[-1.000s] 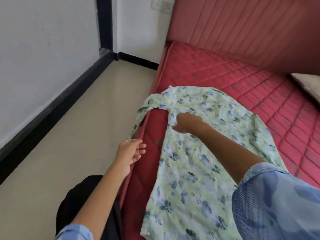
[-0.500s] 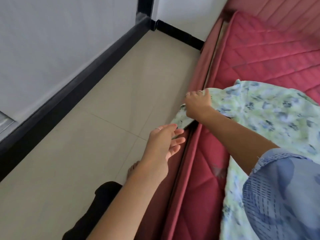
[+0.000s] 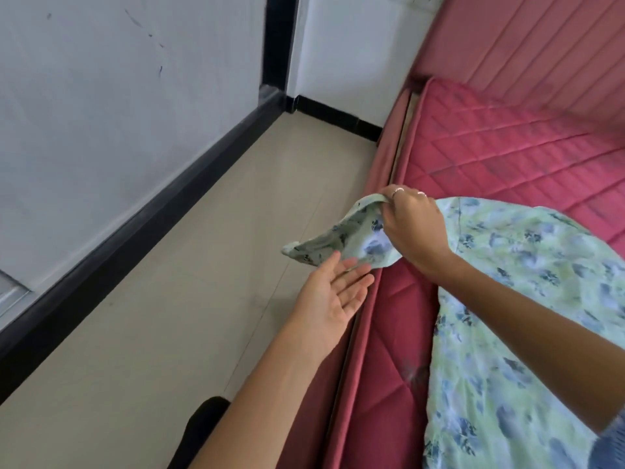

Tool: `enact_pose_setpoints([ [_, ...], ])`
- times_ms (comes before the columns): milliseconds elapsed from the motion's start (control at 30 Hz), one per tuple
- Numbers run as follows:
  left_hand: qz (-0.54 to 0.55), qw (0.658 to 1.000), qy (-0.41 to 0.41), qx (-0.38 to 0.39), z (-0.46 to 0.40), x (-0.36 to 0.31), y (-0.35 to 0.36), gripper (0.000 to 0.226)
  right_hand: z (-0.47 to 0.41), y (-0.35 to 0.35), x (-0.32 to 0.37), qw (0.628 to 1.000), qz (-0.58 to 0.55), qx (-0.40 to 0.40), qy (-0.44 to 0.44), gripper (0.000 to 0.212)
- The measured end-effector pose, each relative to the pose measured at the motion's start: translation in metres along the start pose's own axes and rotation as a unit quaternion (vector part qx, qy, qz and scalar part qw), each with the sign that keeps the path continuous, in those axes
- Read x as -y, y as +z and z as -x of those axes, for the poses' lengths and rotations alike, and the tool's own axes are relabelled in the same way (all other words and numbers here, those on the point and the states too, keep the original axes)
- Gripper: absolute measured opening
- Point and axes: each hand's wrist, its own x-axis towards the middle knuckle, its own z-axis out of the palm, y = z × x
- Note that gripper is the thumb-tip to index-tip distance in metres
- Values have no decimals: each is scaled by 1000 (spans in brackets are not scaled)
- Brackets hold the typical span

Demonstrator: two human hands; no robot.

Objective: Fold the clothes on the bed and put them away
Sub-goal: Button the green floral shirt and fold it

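Note:
A pale green garment with blue flowers (image 3: pixel 527 299) lies spread on the red quilted mattress (image 3: pixel 507 154). Its sleeve (image 3: pixel 338 238) sticks out past the bed's left edge, lifted over the floor. My right hand (image 3: pixel 414 228) grips the sleeve near the shoulder, fingers curled round the cloth. Just below the sleeve's end my left hand (image 3: pixel 333 296) is held palm up with straight fingers, its fingertips touching the underside of the cloth.
A beige tiled floor (image 3: pixel 189 299) runs along the bed's left side, bounded by white walls with a black skirting (image 3: pixel 142 225). The padded red headboard (image 3: pixel 527 45) stands at the back right. My dark trouser leg (image 3: pixel 199 431) shows at the bottom.
My right hand left the garment's middle, took the sleeve at the bed's edge and lifted it outward over the floor. My left hand rose under the sleeve, palm up.

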Motion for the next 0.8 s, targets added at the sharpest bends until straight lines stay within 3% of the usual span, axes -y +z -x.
enact_pose_setpoints([
  [133, 16, 999, 24, 44, -14, -2, 30, 53, 20, -25, -1, 995, 0, 2, -96, 24],
  [300, 60, 994, 74, -50, -50, -6, 27, 39, 68, -34, -10, 971, -10, 25, -236, 23],
  [400, 63, 992, 91, -65, -61, -5, 15, 52, 96, -33, -17, 965, -31, 45, -257, 30],
  [500, 97, 982, 148, -66, -67, -17, -3, 65, 116, -25, -26, 969, 32, 106, -220, 37],
  [633, 169, 954, 248, 4, -60, -45, -24, 53, 129, -12, -35, 943, 39, 329, -25, 73],
  [700, 164, 948, 270, 18, -51, -64, -30, 49, 128, -5, -36, 939, 26, 342, 20, 75],
  [800, 153, 940, 303, 27, -36, -94, -29, 47, 111, -1, -28, 950, -4, 309, 47, 59],
])
